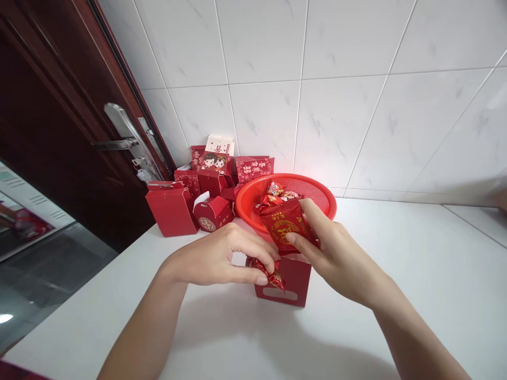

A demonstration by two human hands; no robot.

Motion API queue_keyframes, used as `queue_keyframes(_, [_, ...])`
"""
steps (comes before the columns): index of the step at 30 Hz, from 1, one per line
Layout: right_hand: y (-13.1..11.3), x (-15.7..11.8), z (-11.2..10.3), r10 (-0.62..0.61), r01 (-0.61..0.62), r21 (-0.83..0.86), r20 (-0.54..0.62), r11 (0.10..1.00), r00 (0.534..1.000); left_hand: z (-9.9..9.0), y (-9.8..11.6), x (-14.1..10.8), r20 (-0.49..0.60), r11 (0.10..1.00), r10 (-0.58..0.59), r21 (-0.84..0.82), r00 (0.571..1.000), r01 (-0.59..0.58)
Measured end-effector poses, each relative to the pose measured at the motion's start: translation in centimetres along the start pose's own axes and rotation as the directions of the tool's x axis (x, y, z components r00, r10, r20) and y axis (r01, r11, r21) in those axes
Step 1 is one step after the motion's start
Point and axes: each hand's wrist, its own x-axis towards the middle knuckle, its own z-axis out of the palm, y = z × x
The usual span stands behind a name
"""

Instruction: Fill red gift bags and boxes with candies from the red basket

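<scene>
My right hand [330, 250] is closed on a flat red packet [287, 224] with gold print, held tilted over a red gift box [291, 277]. Between the thumb and fingers of my left hand [225, 256] are red-wrapped candies [269, 274], in front of the box's upper left side. The box stands upright on the white tabletop, with a pale oval on its front; both hands partly hide its top. Just behind is a red plastic basket [327, 203] with several wrapped candies [276, 190] in it.
Several red boxes stand at the back left: a plain one [172, 211], a small rounded one [214, 212] and one with cartoon figures [216, 163]. White tiles [336, 116] rise behind the table [396, 253]. A dark door [71, 95] with a metal handle [114, 143] is at left.
</scene>
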Motion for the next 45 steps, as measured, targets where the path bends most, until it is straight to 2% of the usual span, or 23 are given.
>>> queue_keyframes(6, [0.8,1.0,0.1,-0.13,0.128,-0.039,-0.031,0.991,0.991,-0.1,-0.1,-0.1,0.06,0.999,-0.01,-0.031,0.998,0.012])
queue_keyframes(11, [2.2,1.7,-1.0,-0.217,0.229,-0.063,0.162,0.971,0.963,-0.3,-0.4,-0.4,0.097,0.997,-0.016,-0.07,0.995,0.023])
queue_keyframes(16, [2.0,1.4,-1.1,-0.249,0.307,-0.291,0.219,0.906,0.943,-0.4,-0.1,-0.5,0.097,0.999,-0.014,-0.044,0.995,0.018])
queue_keyframes(20, [1.1,1.0,-0.5,-0.186,0.265,-0.497,0.203,0.826,0.961,-0.6,0.1,-0.5,0.166,0.995,-0.036,-0.089,0.985,0.051])
queue_keyframes(22, [0.9,0.9,-0.2,-0.195,0.279,-0.542,0.208,0.793,0.959,-0.6,0.1,-0.6,0.178,0.994,-0.04,-0.097,0.983,0.058])
queue_keyframes(25, [1.1,0.9,-0.1,-0.231,0.344,-0.549,0.266,0.762,0.936,-0.7,0.1,-0.8,0.17,0.994,-0.038,-0.096,0.985,0.055])
queue_keyframes(28, [1.2,1.0,0.0,-0.222,0.356,-0.56,0.294,0.748,0.93,-0.7,0.0,-0.8,0.159,0.993,-0.042,-0.1,0.986,0.058])
queue_keyframes(37, [1.7,1.6,1.2,-0.177,0.286,-0.627,0.233,0.725,0.956,-1.1,-0.3,-0.8,0.152,0.995,-0.05,-0.077,0.987,0.062])
queue_keyframes(40, [2.2,1.8,1.1,-0.196,0.309,-0.631,0.244,0.712,0.95,-1.2,-0.5,-0.7,0.137,0.996,-0.054,-0.06,0.989,0.062])
queue_keyframes(45, [2.5,2.1,0.7,-0.212,0.327,-0.517,0.269,0.791,0.939,-1.2,-1.2,-0.5,0.112,0.992,-0.063,-0.101,0.992,0.074])
